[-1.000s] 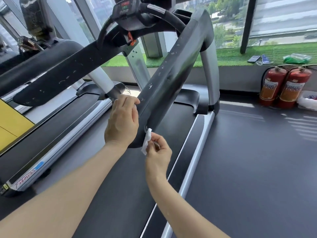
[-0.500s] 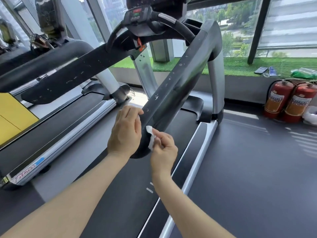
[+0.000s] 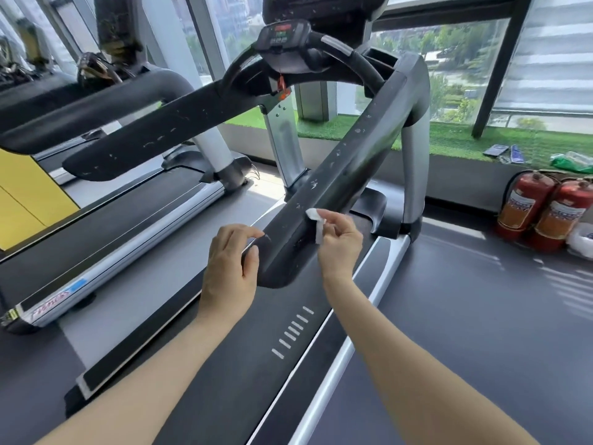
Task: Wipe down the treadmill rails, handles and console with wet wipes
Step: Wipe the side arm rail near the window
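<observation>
A black treadmill's right handrail [image 3: 349,168] slopes from its rounded near end up toward the console [image 3: 284,33] at the top centre. My right hand [image 3: 340,244] pinches a small folded white wet wipe [image 3: 316,221] and holds it against the rail's right side near its end. My left hand [image 3: 232,261] grips the rail's near end from the left, thumb on the dark surface. The left handrail [image 3: 154,139] runs parallel further left. White flecks dot both rails.
A second treadmill [image 3: 106,220] stands to the left. Two red fire extinguishers [image 3: 542,210] sit at the right by the window ledge, which carries artificial grass and small items [image 3: 507,152]. Dark floor [image 3: 481,316] spreads right of the treadmill's silver side rail [image 3: 340,358].
My right hand has slid the wipe up along the rail's right side, away from the rounded end. My left hand has kept its grip near the end. The view has tilted upward.
</observation>
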A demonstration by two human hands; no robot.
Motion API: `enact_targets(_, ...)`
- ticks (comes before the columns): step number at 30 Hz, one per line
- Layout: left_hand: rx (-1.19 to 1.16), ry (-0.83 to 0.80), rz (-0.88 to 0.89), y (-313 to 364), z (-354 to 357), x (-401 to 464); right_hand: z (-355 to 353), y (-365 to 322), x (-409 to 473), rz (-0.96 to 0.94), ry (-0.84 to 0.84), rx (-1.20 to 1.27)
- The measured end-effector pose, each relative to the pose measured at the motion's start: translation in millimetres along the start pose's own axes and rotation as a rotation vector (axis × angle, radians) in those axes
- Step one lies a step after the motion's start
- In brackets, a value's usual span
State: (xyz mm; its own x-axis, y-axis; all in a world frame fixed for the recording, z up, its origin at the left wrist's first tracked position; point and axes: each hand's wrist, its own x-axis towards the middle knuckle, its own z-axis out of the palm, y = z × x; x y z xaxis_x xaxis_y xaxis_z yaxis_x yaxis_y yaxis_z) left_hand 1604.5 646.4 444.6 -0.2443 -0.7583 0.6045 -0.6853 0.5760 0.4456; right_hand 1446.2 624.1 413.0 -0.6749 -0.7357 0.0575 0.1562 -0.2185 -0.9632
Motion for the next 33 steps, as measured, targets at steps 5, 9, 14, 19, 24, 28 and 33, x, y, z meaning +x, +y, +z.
enact_targets(5,-0.058,-0.043,-0.011,-6,-3,-15,0,2,-64,-0.076,-0.107,0.037)
enact_targets(9,-0.056,-0.068,0.04,-8,-9,-18,-3,-3,-92,-0.099,-0.22,0.023)
enact_targets(14,-0.067,-0.12,0.096,-16,-17,-25,-11,4,-66,0.207,0.001,0.131)
enact_targets(19,-0.055,-0.139,0.109,-18,-17,-27,9,3,-87,0.212,0.095,0.018)
enact_targets(24,-0.051,-0.153,0.099,-19,-15,-27,21,-12,-124,-0.078,-0.018,-0.045)
enact_targets(28,-0.046,-0.119,0.135,-21,-15,-27,12,9,-105,0.11,0.114,-0.069)
enact_targets(33,-0.046,-0.112,0.141,-22,-13,-28,13,7,-117,0.148,0.113,-0.035)
